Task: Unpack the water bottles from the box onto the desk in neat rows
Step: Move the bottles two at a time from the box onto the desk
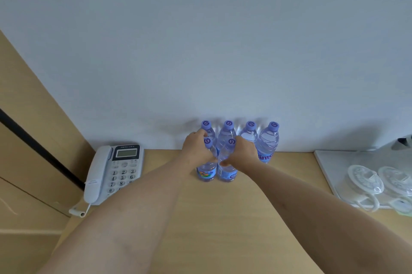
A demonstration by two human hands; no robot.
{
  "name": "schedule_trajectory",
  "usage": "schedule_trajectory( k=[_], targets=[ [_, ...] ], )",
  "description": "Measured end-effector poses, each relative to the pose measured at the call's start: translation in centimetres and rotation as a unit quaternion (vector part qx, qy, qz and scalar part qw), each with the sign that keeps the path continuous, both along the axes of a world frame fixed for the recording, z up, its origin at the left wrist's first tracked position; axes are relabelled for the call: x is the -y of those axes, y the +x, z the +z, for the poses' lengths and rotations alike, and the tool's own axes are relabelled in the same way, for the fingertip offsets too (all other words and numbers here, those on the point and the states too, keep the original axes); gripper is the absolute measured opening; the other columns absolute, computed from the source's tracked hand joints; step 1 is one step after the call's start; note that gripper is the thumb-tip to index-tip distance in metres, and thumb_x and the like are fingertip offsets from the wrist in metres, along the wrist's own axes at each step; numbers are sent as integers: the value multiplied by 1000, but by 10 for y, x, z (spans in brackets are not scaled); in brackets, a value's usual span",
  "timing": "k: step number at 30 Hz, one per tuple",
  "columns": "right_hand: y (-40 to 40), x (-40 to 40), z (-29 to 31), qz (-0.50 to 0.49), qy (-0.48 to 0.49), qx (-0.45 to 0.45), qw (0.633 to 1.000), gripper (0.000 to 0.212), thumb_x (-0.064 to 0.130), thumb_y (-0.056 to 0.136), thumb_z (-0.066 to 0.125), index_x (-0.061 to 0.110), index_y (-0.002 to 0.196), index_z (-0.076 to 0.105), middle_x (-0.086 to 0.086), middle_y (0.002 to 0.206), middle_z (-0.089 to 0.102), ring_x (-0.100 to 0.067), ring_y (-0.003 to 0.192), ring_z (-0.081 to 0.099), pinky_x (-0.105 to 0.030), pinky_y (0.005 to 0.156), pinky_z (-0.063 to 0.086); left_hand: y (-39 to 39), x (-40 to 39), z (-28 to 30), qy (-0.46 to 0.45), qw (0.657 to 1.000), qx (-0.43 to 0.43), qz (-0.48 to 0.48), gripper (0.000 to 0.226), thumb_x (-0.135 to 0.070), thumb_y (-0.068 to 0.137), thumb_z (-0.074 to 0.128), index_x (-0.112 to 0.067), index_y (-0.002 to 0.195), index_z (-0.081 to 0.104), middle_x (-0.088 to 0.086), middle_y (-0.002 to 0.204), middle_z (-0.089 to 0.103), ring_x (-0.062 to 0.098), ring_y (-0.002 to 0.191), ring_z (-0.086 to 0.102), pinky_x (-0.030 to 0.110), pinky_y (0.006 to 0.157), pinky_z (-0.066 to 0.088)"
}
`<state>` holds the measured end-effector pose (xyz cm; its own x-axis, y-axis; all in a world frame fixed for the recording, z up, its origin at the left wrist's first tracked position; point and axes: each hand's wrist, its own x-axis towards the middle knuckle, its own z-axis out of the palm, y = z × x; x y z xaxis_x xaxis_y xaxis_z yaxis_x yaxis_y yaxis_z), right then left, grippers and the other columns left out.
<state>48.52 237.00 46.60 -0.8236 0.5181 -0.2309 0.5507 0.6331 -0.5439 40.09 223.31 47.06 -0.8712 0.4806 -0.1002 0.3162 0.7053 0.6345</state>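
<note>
Six bottles stand upright on the desk [223,218], all placed relative to the wall [200,50]. The back row [249,133] of four sits against the wall. Two more stand just in front of it, at its left end, starting a front row.

Left hand [196,151]: grip closed around the body of the front left bottle [207,173], fingers curled round its far side, below the cap. Right hand [243,153]: grip closed around the body of the front right bottle [227,173], thumb across its near face. Both bottles appear to rest on the desk, touching or nearly touching each other. The box is not in view.

Handling judgement: the bottles look full and sealed, so moderately heavy for their size. The thin clear walls will likely flex under a hard squeeze, and the smooth plastic may slip. The best hold is mid-body or at the ribbed shoulder, not the cap. Tall and narrow, each one tips easily, and a nudge could knock over the back row.

A phone [116,171] lies left of the bottles, also near the wall. A white tray [327,166] holding clear lids lies to the right.
</note>
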Motion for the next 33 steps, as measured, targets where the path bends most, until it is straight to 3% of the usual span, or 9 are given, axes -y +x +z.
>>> schedule_trajectory(
  k=[6,9,11,16,21,25,28,33],
  targets=[
    [19,2,39,8,63,-39,997,66,33,62,84,16,117,50,-3,96,59,-25,96,58,-31,71,47,6,7,37,15,997,-59,-43,70,-25,57,87,-18,119,56,2,114,56,19,101,57,24,77,42],
    [36,0,62,10,87,-62,994,81,29,65,82,19,136,45,-4,115,61,-24,111,55,-28,79,45,14,10,60,11,994,-87,-62,74,-28,57,85,-20,124,55,2,118,53,21,107,55,24,80,40],
    [52,-1,79,8,116,-61,991,84,30,64,83,20,137,43,-2,118,59,-24,114,53,-27,79,41,23,8,76,8,992,-103,-79,78,-33,57,85,-23,127,53,2,125,50,21,112,52,29,86,45],
    [108,-5,107,-36,165,-55,984,95,36,62,85,27,143,36,0,132,51,-25,122,46,-39,96,44,60,-9,103,17,979,-139,-145,75,-44,65,80,-26,131,50,1,134,47,22,120,48,36,95,45],
    [190,-14,118,-119,209,-33,970,103,46,60,85,30,146,31,1,140,44,-28,126,41,-41,95,43,121,-43,110,35,960,-163,-226,67,-49,71,74,-26,130,52,-2,132,49,22,122,44,36,96,42],
    [263,-20,117,-193,202,-19,960,105,50,56,86,32,144,30,3,135,43,-28,125,41,-42,94,42,181,-75,112,11,938,-178,-298,73,-55,74,69,-30,139,45,-2,145,39,22,134,33,40,105,37],
    [320,-25,114,-246,208,-17,946,101,49,54,85,34,139,33,5,127,44,-28,120,42,-41,87,42,233,-99,114,12,921,-180,-345,76,-60,73,67,-31,140,44,-2,146,39,23,135,34,44,105,37],
    [421,-35,104,-310,218,14,925,103,56,55,84,35,141,31,3,132,43,-28,120,43,-40,86,41,330,-139,114,7,886,-185,-425,74,-61,71,65,-37,137,44,-7,144,42,19,133,37,44,105,37]
  ],
)
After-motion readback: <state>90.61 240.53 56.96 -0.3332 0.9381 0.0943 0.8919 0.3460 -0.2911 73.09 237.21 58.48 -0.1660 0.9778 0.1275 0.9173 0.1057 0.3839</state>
